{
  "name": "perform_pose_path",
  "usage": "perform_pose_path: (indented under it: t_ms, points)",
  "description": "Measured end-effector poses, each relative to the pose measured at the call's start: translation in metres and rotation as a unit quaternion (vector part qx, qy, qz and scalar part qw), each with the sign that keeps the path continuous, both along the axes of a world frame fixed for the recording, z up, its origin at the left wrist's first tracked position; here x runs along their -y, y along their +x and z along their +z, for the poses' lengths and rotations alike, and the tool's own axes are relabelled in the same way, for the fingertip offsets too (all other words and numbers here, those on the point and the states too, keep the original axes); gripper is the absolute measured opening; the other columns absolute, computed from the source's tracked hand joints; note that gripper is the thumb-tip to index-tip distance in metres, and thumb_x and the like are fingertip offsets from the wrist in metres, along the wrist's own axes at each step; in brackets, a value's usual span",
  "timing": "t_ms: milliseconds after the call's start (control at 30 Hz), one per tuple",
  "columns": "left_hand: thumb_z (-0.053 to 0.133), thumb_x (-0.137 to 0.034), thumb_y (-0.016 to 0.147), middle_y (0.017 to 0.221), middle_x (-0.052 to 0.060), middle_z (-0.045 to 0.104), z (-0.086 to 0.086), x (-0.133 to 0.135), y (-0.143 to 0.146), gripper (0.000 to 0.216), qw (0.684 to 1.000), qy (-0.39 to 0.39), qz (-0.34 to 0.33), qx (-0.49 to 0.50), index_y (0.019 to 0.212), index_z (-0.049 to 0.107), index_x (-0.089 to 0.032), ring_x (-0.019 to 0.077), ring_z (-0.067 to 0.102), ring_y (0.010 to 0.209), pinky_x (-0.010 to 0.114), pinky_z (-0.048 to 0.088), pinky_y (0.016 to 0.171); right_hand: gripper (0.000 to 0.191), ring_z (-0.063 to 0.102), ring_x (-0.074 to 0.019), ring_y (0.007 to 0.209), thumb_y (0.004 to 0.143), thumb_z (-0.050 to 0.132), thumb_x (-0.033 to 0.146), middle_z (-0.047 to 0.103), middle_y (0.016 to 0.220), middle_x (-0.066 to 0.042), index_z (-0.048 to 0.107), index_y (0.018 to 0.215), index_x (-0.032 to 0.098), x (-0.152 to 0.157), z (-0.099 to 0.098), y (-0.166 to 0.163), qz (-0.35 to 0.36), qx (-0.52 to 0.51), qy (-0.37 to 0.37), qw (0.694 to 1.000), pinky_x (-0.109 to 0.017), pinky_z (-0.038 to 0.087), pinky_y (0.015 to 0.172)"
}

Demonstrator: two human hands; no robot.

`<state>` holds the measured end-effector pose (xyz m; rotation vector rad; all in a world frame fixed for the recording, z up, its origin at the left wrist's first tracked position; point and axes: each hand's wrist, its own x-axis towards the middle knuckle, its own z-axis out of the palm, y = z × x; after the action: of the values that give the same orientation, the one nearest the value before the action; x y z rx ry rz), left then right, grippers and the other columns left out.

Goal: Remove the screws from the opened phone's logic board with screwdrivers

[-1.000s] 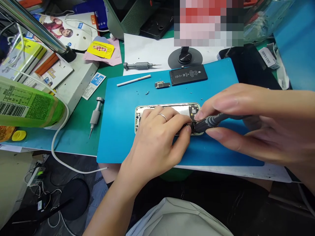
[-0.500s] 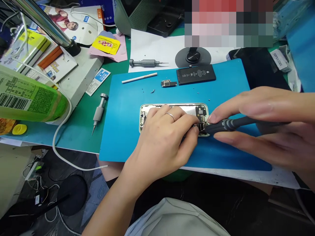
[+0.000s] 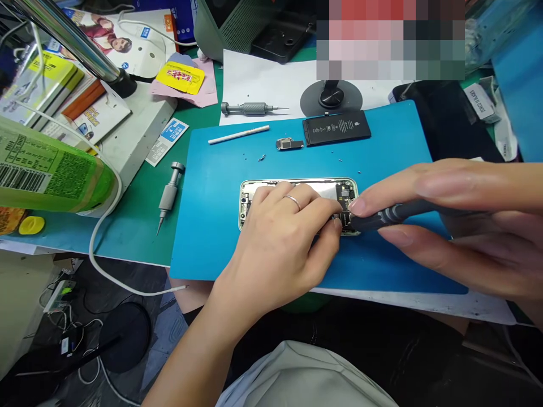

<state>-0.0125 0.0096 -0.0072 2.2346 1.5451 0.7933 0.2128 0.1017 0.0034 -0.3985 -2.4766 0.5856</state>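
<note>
The left hand (image 3: 278,234) lies palm down across the exposed phone (image 3: 324,189), covering much of its middle. Its thumb and index finger converge over the circuitry at the phone's right end; the view does not show whether they pinch a part or only steady the frame. The right hand (image 3: 500,226) grips a dark tool (image 3: 392,213) between thumb and index finger. The tool's working end is at the same end of the phone, just beside the left fingertips; the contact point is too small to make out.

The phone lies flat on the blue mat (image 3: 203,237). Caution: nothing but the left hand appears to secure it. If that hold slackens, the frame could turn and the tool could skid across connectors. Excess force at a shallow angle could cause similar damage, or strike the nearby fingers.

Beyond the phone lie small loose parts (image 3: 262,157), apparently screws. A sleeve or knuckle sweeping past could scatter them. Farther back are a white stick (image 3: 238,134), a small module (image 3: 289,144) and a black battery (image 3: 337,128). A dropped tool could puncture the battery. A grey screwdriver (image 3: 250,108) rests behind, on white paper (image 3: 246,73).
</note>
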Motion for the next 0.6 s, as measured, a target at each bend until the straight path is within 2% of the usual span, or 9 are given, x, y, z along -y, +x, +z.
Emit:
perform_pose_path:
  t_ms: [133,300,500,533,600]
  points:
    - [0.053,-0.023,0.106,0.103,0.002,0.073,0.000,0.000,0.000,0.020,1.000,0.001,-0.001,-0.001,0.109,0.072,-0.019,0.0208,0.064,0.101,0.042,0.044,0.089,0.025,0.068,-0.0050,0.122,0.095,0.065,0.024,0.069,0.127,0.003,0.063,0.119,0.020,0.001,-0.001,0.002,0.002,0.004,0.008,1.000,-0.009,0.050,0.122]
    - [0.053,-0.023,0.105,0.103,0.001,0.072,0.000,0.000,0.000,0.019,1.000,0.003,-0.001,-0.001,0.108,0.072,-0.019,0.0206,0.063,0.100,0.042,0.043,0.088,0.036,0.065,-0.0033,0.127,0.094,0.065,0.020,0.066,0.134,0.006,0.062,0.130,0.022,0.005,0.000,0.001,0.011,0.006,0.004,1.000,-0.010,0.051,0.122]
    - [0.052,-0.022,0.106,0.104,0.002,0.072,-0.001,0.000,0.000,0.020,1.000,0.004,0.001,-0.003,0.107,0.072,-0.019,0.0203,0.062,0.099,0.042,0.042,0.084,0.034,0.059,0.0031,0.133,0.098,0.062,0.024,0.065,0.135,0.006,0.060,0.132,0.019,0.005,0.003,0.001,0.007,0.028,0.012,0.999,0.001,0.046,0.120]
    - [0.052,-0.022,0.106,0.104,0.002,0.072,-0.001,0.000,0.000,0.020,1.000,0.005,0.001,-0.002,0.107,0.072,-0.019,0.0204,0.062,0.099,0.042,0.042,0.084,0.035,0.059,0.0030,0.133,0.098,0.062,0.023,0.065,0.135,0.006,0.060,0.133,0.020,0.006,0.004,0.000,0.014,0.028,0.015,0.999,0.001,0.046,0.120]
    - [0.053,-0.023,0.106,0.104,0.002,0.072,0.000,0.000,0.000,0.020,1.000,0.005,0.000,0.000,0.107,0.072,-0.019,0.0206,0.063,0.099,0.042,0.042,0.084,0.039,0.064,0.0020,0.125,0.096,0.065,0.022,0.067,0.130,0.011,0.059,0.134,0.028,0.011,0.006,-0.003,-0.012,0.001,-0.031,0.999,-0.002,0.052,0.116]
